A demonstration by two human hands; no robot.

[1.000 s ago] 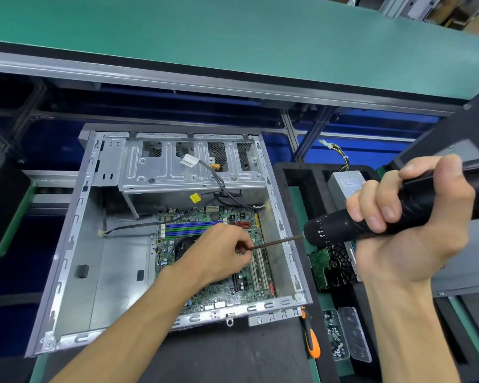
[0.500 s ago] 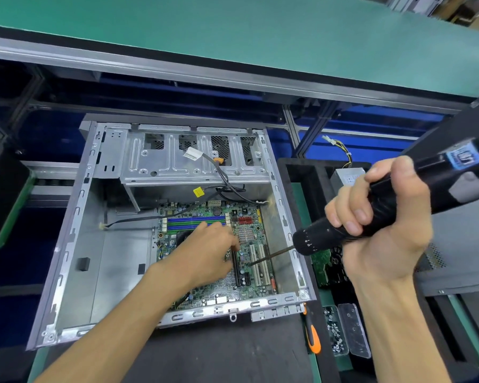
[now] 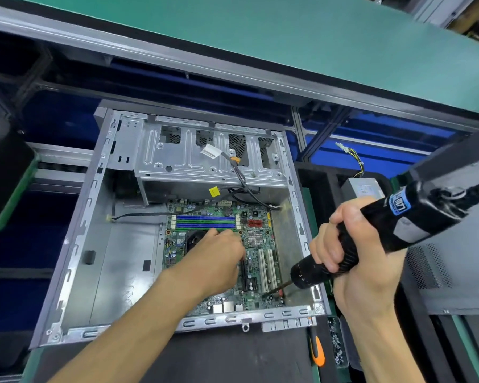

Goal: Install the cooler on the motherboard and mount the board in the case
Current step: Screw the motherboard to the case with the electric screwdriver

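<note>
A green motherboard lies flat inside the open metal case. My left hand reaches into the case and rests over the board's middle, covering most of the dark CPU area; its fingertips are hidden. My right hand grips a black electric screwdriver. The driver slants down to the left, and its bit tip meets the board's near right corner beside the white slots.
Black cables hang from the drive cage over the board's far edge. An orange-handled screwdriver and a tray of screws lie right of the case front. A power supply stands behind my right hand.
My right hand has swung the electric screwdriver down and into the case, bringing the bit from near my left hand to the board's near right corner. My left hand stayed on the board.
</note>
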